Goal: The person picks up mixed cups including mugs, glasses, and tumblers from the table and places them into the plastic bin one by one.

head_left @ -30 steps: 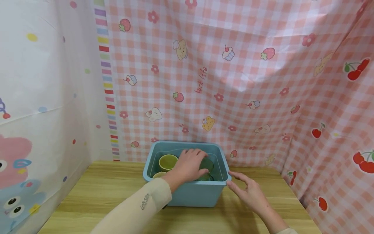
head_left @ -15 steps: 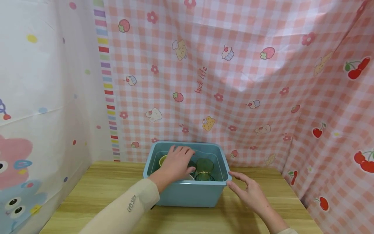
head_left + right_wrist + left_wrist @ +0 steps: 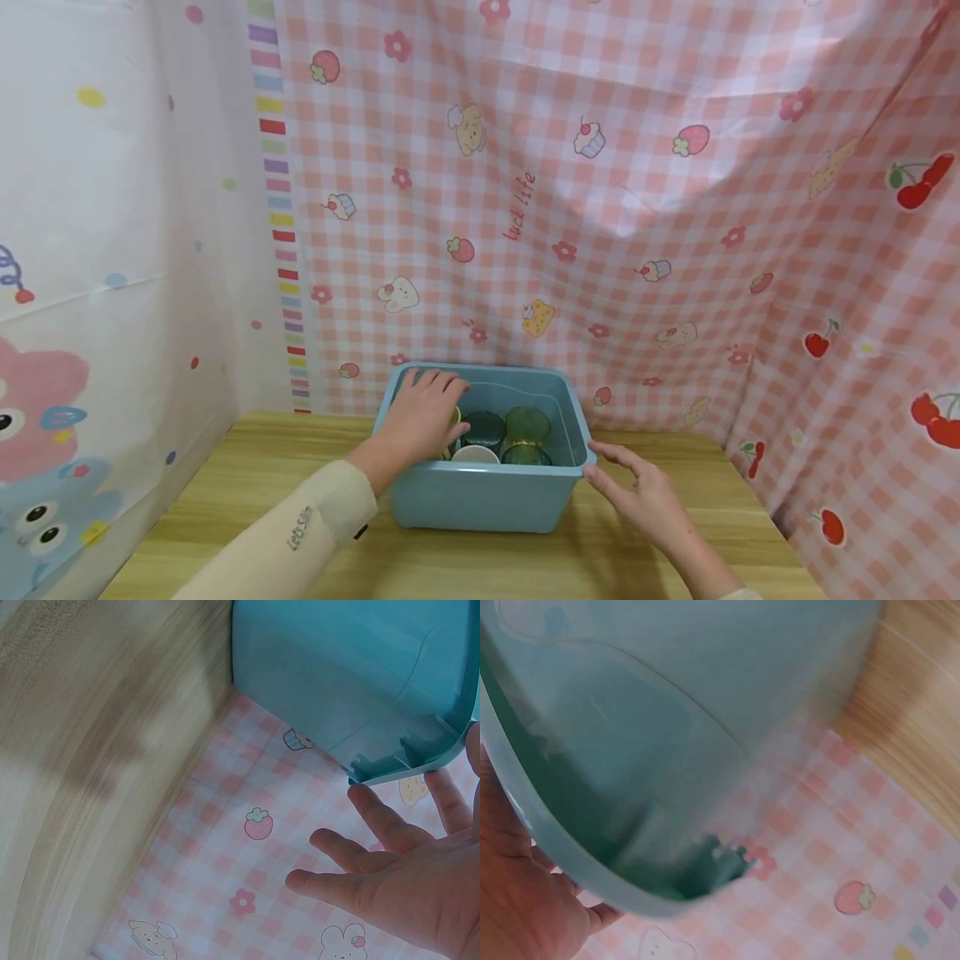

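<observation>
A light blue plastic bin (image 3: 483,502) stands on the wooden table. Inside it are a dark teal cup (image 3: 483,429), a green glass (image 3: 527,423), another greenish glass (image 3: 527,455) in front of that and a white cup (image 3: 476,455). My left hand (image 3: 416,417) is over the bin's left end with fingers extended, covering most of a yellow cup (image 3: 457,417). What its fingertips touch is hidden. At the front right corner my right hand (image 3: 648,502) touches the rim with thumb and index finger; its other fingers are spread in the right wrist view.
Close behind the bin hangs a pink checked cloth (image 3: 480,208) with printed figures. White patterned cloth (image 3: 150,250) hangs on the left, and cherry-printed cloth (image 3: 862,375) on the right. Wooden tabletop (image 3: 247,475) extends to both sides.
My left hand has moved left across the bin, from over the green glasses to its left end. This uncovers the teal and white cups. The right hand stays at the corner.
</observation>
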A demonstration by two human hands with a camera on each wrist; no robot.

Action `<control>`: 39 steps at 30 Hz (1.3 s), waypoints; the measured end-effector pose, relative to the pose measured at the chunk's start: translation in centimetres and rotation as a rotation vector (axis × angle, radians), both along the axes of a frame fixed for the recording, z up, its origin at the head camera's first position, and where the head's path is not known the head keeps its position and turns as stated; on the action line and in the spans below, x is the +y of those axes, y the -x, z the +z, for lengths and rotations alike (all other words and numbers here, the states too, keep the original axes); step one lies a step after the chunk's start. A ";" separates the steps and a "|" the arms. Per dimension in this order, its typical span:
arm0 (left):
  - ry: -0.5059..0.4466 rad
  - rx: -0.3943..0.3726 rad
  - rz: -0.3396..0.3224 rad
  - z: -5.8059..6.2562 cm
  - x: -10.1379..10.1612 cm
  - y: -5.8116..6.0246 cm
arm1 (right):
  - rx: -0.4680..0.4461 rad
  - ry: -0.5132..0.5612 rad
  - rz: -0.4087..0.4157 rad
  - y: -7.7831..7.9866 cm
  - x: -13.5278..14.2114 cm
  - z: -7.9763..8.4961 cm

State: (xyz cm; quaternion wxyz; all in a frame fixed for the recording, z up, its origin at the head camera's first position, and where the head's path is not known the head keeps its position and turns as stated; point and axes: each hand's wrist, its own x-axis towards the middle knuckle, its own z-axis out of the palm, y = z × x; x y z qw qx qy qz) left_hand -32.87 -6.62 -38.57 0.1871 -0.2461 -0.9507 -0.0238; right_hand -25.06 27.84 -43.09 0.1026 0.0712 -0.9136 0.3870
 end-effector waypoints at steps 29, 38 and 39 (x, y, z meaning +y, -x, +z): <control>-0.082 0.079 0.129 0.5 -8.8 -1.2 | 0.034 -0.027 0.006 -0.1 0.1 -0.1; -0.138 0.081 0.146 -0.5 -10.5 -1.9 | 0.033 -0.049 0.000 0.1 0.0 -0.1; -0.146 0.078 0.149 -0.6 -10.7 -2.1 | 0.034 -0.052 0.002 0.0 0.0 -0.1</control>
